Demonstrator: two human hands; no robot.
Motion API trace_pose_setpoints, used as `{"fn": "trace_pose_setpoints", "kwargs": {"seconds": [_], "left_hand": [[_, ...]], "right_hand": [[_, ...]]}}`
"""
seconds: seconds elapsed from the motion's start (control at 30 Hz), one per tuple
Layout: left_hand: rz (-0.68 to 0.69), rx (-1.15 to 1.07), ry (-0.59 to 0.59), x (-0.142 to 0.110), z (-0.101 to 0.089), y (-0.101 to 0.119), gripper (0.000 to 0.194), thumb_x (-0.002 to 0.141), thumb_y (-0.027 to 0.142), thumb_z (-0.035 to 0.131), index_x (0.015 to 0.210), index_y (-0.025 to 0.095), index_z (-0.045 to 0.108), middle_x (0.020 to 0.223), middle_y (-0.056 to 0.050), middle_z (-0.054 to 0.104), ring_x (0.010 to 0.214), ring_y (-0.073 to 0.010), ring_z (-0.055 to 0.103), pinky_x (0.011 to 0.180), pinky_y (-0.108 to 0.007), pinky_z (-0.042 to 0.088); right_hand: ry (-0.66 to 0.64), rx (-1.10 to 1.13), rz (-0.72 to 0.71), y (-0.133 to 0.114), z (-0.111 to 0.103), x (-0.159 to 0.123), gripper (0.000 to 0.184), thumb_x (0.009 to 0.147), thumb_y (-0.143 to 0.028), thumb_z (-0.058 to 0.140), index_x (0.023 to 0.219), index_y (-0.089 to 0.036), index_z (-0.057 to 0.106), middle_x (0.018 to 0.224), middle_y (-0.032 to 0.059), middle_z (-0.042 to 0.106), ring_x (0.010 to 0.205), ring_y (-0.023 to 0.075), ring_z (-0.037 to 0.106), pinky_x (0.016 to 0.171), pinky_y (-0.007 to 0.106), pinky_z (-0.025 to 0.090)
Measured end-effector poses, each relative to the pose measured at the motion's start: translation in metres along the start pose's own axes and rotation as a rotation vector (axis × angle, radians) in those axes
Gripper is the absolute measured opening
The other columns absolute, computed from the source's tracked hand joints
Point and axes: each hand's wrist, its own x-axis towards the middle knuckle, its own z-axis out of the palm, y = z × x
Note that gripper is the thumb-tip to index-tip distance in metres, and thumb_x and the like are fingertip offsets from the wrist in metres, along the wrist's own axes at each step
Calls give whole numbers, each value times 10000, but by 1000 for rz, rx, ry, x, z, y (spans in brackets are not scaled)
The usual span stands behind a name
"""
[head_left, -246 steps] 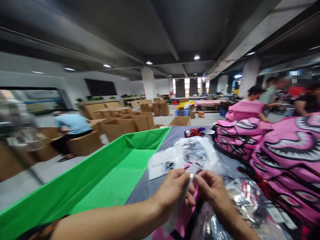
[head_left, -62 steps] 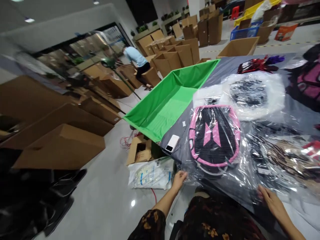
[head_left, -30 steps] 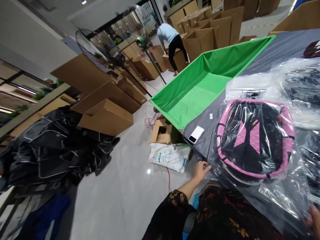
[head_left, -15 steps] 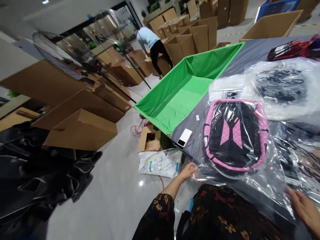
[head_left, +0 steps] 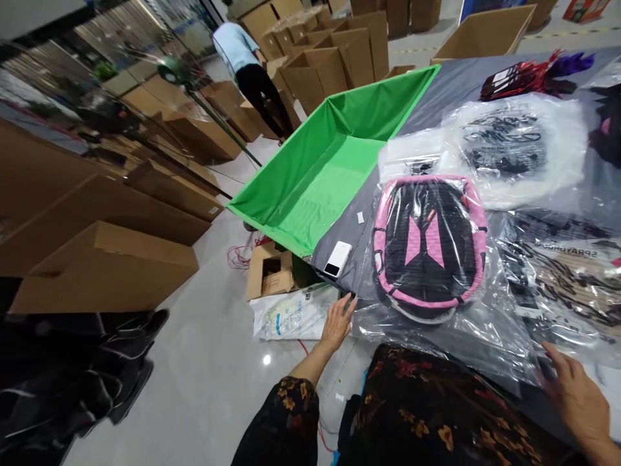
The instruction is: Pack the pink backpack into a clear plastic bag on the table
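Grey counter (head_left: pixel 451 81) carries a bagged pink-and-black backpack (head_left: pixel 429 243) near its left edge, a white phone (head_left: pixel 337 259) just left of it, clear bags of dark items (head_left: pixel 509 145) farther back, red-and-black goods (head_left: pixel 528 74) at the far end.

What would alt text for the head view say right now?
A pink and black backpack sealed in a clear plastic bag lies on a grey table, the left hand at the bag's near left corner and the right hand on its right edge. A white phone and a green fabric bin sit to the left.
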Motion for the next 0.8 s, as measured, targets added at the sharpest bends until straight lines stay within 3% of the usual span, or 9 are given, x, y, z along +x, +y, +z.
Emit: {"fn": "trace_pose_setpoints", "kwargs": {"seconds": [0.07, 0.13, 0.23, 0.3, 0.37, 0.5, 0.6, 0.7, 0.8], "left_hand": [[97, 66, -76, -2, -2, 7, 458, 894, 147, 585, 1308, 328, 664, 1549, -80, 525, 1516, -296, 356, 1275, -597, 122], [183, 89, -175, -1, -6, 14, 346, 933, 194, 573, 1191, 360, 733, 1418, -60, 653, 1430, -268, 489, 1268, -543, 212], [256, 74, -248, 1, -13, 21, 272, 911, 280, 645, 1143, 367, 756, 1285, -44, 738, 1321, -257, 595, 1220, -483, 335], [239, 38, -208, 3, -17, 21, 283, 885, 328, 681, 1158, 338, 755, 1217, -59, 766, 1240, -266, 643, 1179, -484, 384], [167, -19, -116, 5, -18, 19, 273, 886, 396, 670, 1118, 293, 772, 1126, -83, 789, 1122, -275, 686, 1111, -487, 443], [-12, -198, 17, 8, -12, 20, 374, 898, 534, 599, 879, 219, 799, 933, -103, 804, 933, -274, 720, 931, -418, 547], [-95, -314, 82, 11, -3, 26, 457, 882, 606, 574, 817, 200, 775, 887, -95, 800, 904, -265, 723, 899, -383, 559], [-139, -362, 169, 19, 9, 30, 515, 890, 659, 507, 786, 199, 713, 783, -73, 766, 834, -237, 704, 872, -362, 557], [-171, -337, 233, 34, 22, 29, 573, 896, 703, 410, 825, 197, 668, 619, -40, 662, 646, -211, 645, 719, -349, 562]], "right_hand": [[104, -16, -85, 7, 4, -9, 650, 859, -652, 405, 1193, -148, 642, 1046, 222, 727, 869, 396, 716, 787, 516, 575], [143, 104, -172, 13, 5, -12, 500, 848, -586, 499, 1084, -195, 703, 1049, 197, 754, 929, 374, 733, 859, 497, 583], [32, 336, -233, 15, -2, -7, 315, 780, -511, 562, 862, -301, 782, 992, 101, 797, 887, 332, 755, 809, 483, 592], [-63, 490, -120, 8, -12, 0, 274, 701, -510, 615, 788, -331, 804, 966, 63, 806, 899, 333, 757, 858, 503, 587], [-165, 643, 104, -5, -25, 10, 296, 616, -518, 664, 772, -317, 815, 975, 59, 805, 982, 352, 744, 1011, 525, 541], [-253, 773, 479, -36, -45, 28, 446, 527, -594, 676, 782, -250, 802, 1112, 93, 785, 1232, 400, 639, 1192, 504, 387], [-143, 693, 535, -57, -42, 35, 464, 659, -617, 551, 830, -230, 742, 1106, 119, 777, 1203, 379, 642, 1115, 481, 441], [57, 532, 502, -73, -25, 41, 391, 791, -548, 387, 801, -234, 620, 905, 136, 740, 1028, 338, 677, 991, 442, 479], [112, 449, 479, -80, -5, 51, 319, 813, -502, 316, 746, -253, 505, 753, 109, 619, 829, 301, 626, 868, 428, 466]]}}
